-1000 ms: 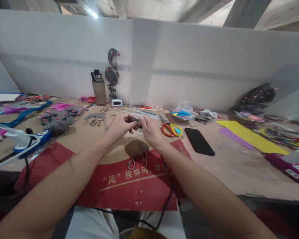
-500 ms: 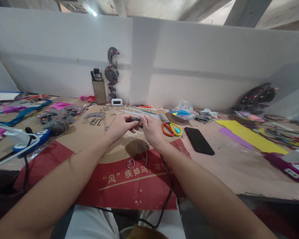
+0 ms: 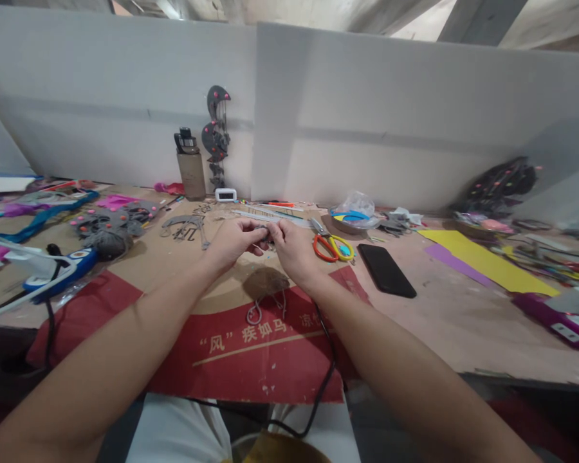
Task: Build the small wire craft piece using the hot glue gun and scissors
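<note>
My left hand (image 3: 234,241) and my right hand (image 3: 293,247) meet above the middle of the cardboard sheet (image 3: 174,270), fingers pinched together on a small dark grey piece (image 3: 264,233) held between them. The piece is mostly hidden by my fingertips. Below my hands lie a brownish round scrap (image 3: 266,281) and thin grey cut-out shapes (image 3: 265,307) on the red printed part of the cardboard.
Orange and yellow scissors (image 3: 332,247) and a black phone (image 3: 386,270) lie right of my hands. A bottle (image 3: 190,166) and a grey ornament (image 3: 217,138) stand at the white wall. A blue glue gun (image 3: 53,270) lies left; yellow foam sheet (image 3: 482,260) right. A black cable (image 3: 325,373) runs off the front edge.
My hands stay pinched on the small piece and have shifted slightly; the view has tilted a little downward.
</note>
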The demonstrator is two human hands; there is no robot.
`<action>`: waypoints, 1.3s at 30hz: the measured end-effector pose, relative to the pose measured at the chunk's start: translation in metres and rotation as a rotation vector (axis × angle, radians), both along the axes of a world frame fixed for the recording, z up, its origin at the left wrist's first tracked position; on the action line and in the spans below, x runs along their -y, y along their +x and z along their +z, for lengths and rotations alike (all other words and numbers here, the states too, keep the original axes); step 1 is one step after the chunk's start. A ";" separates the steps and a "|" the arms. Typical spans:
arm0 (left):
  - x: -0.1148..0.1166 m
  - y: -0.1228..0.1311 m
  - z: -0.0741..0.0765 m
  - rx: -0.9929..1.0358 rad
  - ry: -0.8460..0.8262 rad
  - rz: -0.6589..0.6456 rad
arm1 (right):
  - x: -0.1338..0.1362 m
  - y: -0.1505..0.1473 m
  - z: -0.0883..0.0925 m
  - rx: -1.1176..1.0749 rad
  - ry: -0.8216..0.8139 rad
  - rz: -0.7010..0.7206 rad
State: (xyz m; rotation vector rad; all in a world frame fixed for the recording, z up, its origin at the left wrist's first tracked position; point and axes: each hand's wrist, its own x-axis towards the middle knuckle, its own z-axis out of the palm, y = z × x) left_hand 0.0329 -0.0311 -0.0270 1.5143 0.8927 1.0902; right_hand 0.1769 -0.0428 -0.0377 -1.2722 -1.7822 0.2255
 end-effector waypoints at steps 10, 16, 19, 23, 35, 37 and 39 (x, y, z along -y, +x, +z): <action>-0.002 -0.001 -0.002 -0.048 0.035 0.116 | 0.000 -0.003 0.000 -0.206 -0.095 0.213; -0.005 -0.002 -0.004 0.000 0.028 0.127 | -0.003 -0.005 -0.002 -0.286 -0.158 0.205; -0.005 -0.002 -0.004 0.007 0.034 0.120 | -0.005 -0.005 -0.004 -0.298 -0.164 0.190; -0.005 -0.002 -0.004 0.019 0.038 0.092 | -0.006 -0.005 -0.005 -0.304 -0.153 0.174; 0.002 -0.005 0.006 -0.001 0.068 -0.037 | -0.002 0.001 0.004 -0.344 -0.164 0.118; 0.003 -0.003 0.007 -0.045 0.108 -0.019 | -0.002 0.001 0.005 -0.349 -0.166 0.120; 0.002 -0.003 0.006 -0.061 0.124 -0.010 | -0.004 0.002 0.005 -0.363 -0.191 0.146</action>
